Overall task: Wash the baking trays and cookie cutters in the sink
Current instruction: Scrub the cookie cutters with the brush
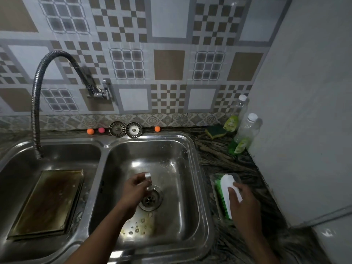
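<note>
Two hands: left (135,189) pinches cookie cutter (147,177) over drain (151,200), right (245,205) grips brush (227,183)

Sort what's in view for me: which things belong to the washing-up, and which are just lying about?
In the job: cookie cutter in left hand, scrub brush gripped by right hand, baking tray in the left basin.
Lying about: sponge, two clear bottles, two sink strainers, three small balls.

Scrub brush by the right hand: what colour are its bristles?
Green bristles under a white handle on the scrub brush; the head view shows it best.
</note>
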Demonstrator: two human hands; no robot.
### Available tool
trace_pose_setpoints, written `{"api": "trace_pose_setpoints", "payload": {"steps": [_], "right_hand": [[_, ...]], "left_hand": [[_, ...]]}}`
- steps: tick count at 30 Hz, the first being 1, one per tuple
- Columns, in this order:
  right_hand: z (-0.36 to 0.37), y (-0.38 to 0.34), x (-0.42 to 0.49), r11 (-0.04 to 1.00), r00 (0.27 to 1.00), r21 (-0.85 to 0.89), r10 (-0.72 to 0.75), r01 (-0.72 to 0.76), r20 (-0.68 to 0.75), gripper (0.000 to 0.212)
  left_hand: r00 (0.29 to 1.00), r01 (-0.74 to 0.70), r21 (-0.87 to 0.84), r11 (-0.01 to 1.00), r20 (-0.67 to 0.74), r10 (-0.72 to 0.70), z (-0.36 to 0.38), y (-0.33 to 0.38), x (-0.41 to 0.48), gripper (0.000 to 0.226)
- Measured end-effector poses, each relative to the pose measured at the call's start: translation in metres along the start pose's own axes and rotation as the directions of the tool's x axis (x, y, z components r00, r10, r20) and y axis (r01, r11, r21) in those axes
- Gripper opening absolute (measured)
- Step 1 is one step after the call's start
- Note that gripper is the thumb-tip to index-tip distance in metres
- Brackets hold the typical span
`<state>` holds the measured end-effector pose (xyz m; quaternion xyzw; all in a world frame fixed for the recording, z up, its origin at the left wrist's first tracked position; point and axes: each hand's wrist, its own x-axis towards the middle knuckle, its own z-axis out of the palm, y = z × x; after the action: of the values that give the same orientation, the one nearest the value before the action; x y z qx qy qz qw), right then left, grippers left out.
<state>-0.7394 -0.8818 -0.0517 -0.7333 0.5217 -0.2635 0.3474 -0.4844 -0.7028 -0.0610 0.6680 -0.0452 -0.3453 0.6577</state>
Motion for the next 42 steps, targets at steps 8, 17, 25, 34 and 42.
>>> {"api": "trace_pose_setpoints", "payload": {"steps": [8, 17, 25, 34, 42], "right_hand": [[-0.002, -0.010, 0.002, 0.998, 0.998, 0.007, -0.061, 0.061, -0.006, 0.027], [-0.008, -0.021, -0.067, 0.992, 0.964, 0.066, -0.118, 0.105, 0.240, 0.015], [-0.011, 0.030, -0.115, 0.998, 0.979, -0.056, 0.014, -0.003, 0.204, 0.018], [-0.008, 0.044, -0.123, 0.987, 0.997, -0.159, -0.027, 0.039, 0.075, 0.019], [0.009, -0.015, -0.114, 0.946, 0.960, -0.161, -0.277, 0.281, 0.049, 0.024]], "left_hand": [[1.000, -0.013, 0.018, 1.000, 0.020, 0.013, -0.003, -0.002, -0.009, 0.024], [1.000, -0.008, 0.032, 0.999, 0.012, 0.008, -0.003, -0.010, -0.011, 0.023], [1.000, 0.023, 0.041, 0.999, 0.008, -0.023, -0.001, -0.028, -0.024, 0.021], [0.998, 0.057, 0.083, 0.995, 0.027, -0.059, -0.004, -0.047, -0.027, 0.018], [0.999, 0.035, 0.095, 0.995, 0.017, -0.037, -0.034, -0.027, -0.037, 0.017]]}}
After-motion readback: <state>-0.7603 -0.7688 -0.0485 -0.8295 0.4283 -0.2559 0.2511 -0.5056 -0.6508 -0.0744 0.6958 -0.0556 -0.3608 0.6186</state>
